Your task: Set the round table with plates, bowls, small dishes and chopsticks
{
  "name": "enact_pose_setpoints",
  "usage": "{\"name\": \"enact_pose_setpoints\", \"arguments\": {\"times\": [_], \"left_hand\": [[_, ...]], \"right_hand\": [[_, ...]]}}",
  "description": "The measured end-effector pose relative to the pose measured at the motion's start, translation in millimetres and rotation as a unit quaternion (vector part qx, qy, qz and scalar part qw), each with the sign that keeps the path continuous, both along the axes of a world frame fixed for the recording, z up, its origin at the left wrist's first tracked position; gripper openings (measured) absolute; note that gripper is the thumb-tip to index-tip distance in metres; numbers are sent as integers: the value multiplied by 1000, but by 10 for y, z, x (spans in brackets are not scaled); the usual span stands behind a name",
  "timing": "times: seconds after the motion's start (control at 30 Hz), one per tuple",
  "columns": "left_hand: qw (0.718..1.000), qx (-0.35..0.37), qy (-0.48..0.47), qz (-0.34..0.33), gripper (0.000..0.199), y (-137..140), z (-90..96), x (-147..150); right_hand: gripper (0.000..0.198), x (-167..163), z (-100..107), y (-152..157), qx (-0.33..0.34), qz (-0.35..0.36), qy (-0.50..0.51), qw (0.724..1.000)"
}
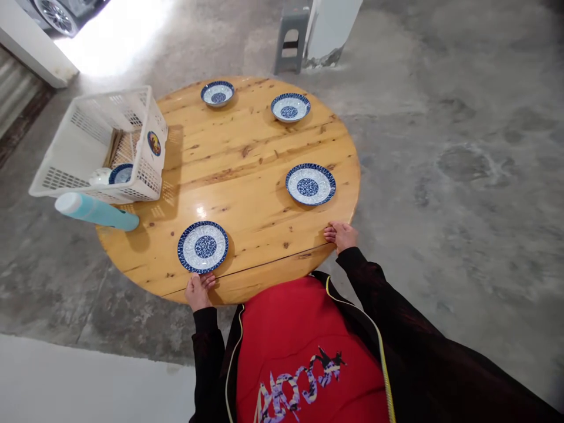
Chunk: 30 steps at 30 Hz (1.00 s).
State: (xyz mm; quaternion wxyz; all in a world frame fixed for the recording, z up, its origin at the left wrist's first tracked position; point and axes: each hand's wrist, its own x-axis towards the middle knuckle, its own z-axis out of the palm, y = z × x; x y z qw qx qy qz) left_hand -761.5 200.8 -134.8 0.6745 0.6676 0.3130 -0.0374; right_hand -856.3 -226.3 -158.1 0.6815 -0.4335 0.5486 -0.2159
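Observation:
My left hand is at the near rim of a blue-and-white plate, its thumb and fingers closed at the edge. This plate lies on the round wooden table, close to the table's near left side. On the near right edge of the table rests my right hand, fingers loosely bent and a little apart, holding nothing. Beyond it lies a second blue-rimmed plate, apart from the hand. Two deeper blue-and-white dishes, one at the far right and one at the far end, sit on the tabletop.
A white plastic basket at the table's left holds a blue-rimmed dish, a white bowl and brown sticks. Beside it stands a light blue bottle. A grey stool is by a pillar beyond the table.

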Motion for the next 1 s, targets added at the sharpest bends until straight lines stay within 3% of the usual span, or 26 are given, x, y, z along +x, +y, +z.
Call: {"name": "enact_pose_setpoints", "arguments": {"times": [0.33,0.53,1.0], "left_hand": [[999,24,-14,32,32,86,83,-181],[997,19,-5,69,25,160,74,-313],[999,30,-7,31,23,111,52,-311]], "right_hand": [[26,504,150,-217,27,34,3,999],[19,773,192,-214,21,36,-9,999],[26,862,209,-193,53,22,-22,998]]}}
